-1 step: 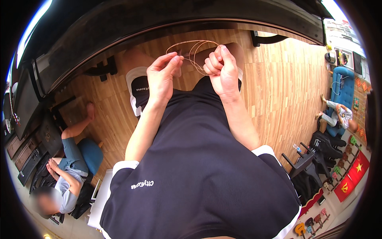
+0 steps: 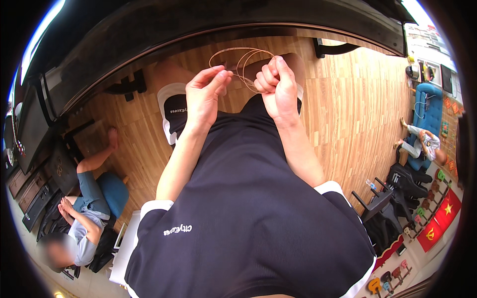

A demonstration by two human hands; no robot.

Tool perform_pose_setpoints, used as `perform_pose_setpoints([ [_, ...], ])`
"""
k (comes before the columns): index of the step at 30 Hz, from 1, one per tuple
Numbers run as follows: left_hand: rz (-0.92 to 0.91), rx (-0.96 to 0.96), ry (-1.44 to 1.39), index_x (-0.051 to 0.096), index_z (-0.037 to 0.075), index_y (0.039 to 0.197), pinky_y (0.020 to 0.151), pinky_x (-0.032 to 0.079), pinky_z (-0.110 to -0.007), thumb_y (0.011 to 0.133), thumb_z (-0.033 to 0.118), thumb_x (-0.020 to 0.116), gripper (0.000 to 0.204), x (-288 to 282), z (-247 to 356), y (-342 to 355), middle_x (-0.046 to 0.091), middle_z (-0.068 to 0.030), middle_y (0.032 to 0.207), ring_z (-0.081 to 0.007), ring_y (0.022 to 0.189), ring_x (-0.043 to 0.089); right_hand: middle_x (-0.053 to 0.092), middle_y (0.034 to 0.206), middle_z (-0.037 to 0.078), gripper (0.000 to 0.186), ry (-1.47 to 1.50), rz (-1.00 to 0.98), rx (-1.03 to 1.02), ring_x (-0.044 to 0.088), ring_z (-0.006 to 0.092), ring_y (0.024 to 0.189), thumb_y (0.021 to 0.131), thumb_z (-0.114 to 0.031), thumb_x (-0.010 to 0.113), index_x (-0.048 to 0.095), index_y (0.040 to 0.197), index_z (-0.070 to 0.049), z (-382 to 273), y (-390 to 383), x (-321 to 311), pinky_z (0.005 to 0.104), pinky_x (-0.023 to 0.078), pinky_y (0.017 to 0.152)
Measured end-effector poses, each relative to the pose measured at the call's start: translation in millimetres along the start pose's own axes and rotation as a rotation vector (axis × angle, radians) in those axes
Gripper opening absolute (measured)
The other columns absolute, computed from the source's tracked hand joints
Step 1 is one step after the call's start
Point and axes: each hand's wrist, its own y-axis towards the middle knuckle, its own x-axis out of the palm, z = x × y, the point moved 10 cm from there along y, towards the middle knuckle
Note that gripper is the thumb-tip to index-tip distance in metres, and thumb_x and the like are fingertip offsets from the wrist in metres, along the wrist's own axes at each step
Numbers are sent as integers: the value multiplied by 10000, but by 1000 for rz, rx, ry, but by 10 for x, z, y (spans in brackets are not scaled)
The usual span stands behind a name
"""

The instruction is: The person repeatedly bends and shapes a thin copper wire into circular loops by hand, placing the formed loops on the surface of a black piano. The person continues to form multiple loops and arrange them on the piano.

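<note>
A thin copper-coloured wire (image 2: 233,48), bent into several loose loops, spans the gap between my two hands above my lap. My left hand (image 2: 203,97) pinches it between thumb and fingertips. The fingers of my right hand (image 2: 279,93) are curled closed around the other side of the loops, the thumb pressed on top. Exactly where the wire's ends lie is hidden by my fingers.
Right ahead is the long edge of a glossy black piano-like body (image 2: 198,35) over the wooden floor (image 2: 343,109). A person (image 2: 89,223) sits on a blue chair at left; another (image 2: 427,144) sits on a blue sofa (image 2: 427,104). Black chairs (image 2: 397,193) stand at right.
My left hand has shifted slightly to the right, towards the right hand, and the wire loops have moved a little with it. The right hand stays in place.
</note>
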Motion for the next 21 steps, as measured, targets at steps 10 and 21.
perform_pose_setpoints([
  [10,-270,-146,60,623,7,1114,758,499,-240,927,122,676,226,327,-234,-83,668,-60,941,-130,829,621,279,560,-50,374,5,89,-44,212,62,470,1061,-307,394,383,741,-114,19,-2,-143,254,200,445],
  [21,-330,-206,215,582,3,1178,746,457,-221,833,53,743,384,381,-337,-111,596,3,936,-66,816,588,311,610,-51,383,-252,41,-221,261,41,495,1072,-282,401,373,731,-107,-4,-66,55,227,228,452],
])
